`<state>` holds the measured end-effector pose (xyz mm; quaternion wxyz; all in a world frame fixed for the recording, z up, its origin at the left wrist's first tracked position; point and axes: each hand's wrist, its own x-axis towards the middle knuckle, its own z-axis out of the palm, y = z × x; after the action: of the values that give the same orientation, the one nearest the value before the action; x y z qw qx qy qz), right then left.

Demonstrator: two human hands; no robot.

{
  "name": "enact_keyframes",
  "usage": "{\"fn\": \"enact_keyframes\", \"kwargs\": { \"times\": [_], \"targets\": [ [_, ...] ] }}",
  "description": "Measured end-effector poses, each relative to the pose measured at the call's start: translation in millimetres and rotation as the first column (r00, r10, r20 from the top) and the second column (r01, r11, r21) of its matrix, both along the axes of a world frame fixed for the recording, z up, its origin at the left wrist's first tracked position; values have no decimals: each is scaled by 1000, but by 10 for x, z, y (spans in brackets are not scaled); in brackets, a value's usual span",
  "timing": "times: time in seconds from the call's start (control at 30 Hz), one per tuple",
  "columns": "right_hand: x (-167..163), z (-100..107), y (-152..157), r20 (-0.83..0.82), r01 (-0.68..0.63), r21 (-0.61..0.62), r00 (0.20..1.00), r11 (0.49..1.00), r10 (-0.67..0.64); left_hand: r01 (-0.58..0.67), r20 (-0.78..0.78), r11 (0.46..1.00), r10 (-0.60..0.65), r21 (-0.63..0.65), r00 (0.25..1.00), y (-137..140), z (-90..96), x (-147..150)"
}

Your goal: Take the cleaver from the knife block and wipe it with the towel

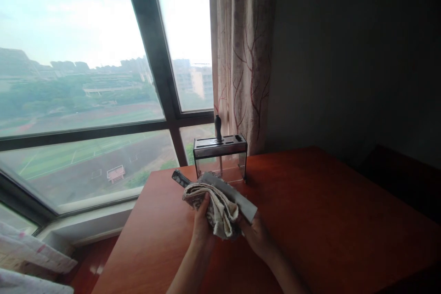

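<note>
A cleaver [237, 200] is held above the table, its broad blade slanting down to the right and its dark handle pointing up to the left. A folded, frayed, pale patterned cloth [215, 206] is bunched against the near side of the blade. My left hand [202, 220] is closed on the cloth, with the thumb on top and the other fingers mostly hidden. By the blade's right end, my right hand [257, 235] is closed on the cleaver, and its fingers pass partly behind the cloth.
Behind my hands a knife block [220, 148] with clear sides stands on the reddish wooden table [310, 211]. One dark-handled tool [218, 127] is slotted upright in it. A large window [86, 78] lies to the left, and a patterned curtain [246, 55] hangs behind the block.
</note>
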<state>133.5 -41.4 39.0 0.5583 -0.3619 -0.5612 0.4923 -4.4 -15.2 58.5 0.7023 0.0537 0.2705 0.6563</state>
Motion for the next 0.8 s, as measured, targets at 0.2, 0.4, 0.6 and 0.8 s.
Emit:
{"fn": "enact_keyframes", "kwargs": {
  "times": [0.2, 0.4, 0.6, 0.8],
  "targets": [
    [29, -8, -121, 302, -29, 148, 953, 989, -17, -116, 18, 993, 115, 8, 993, 114, 65, -209],
    [95, 30, -154, 534, -70, 337, 836, 939, -129, -111, 41, 994, 111, 2, 993, 204, 100, -421],
    [233, 153, -113, 565, -164, 439, 815, 884, -130, 85, 60, 996, -87, 37, 994, 157, 113, -527],
    [219, 204, -63, 601, -136, 462, 775, 876, -196, 193, 20, 981, -194, 35, 981, 118, 132, -529]
  ]
}}
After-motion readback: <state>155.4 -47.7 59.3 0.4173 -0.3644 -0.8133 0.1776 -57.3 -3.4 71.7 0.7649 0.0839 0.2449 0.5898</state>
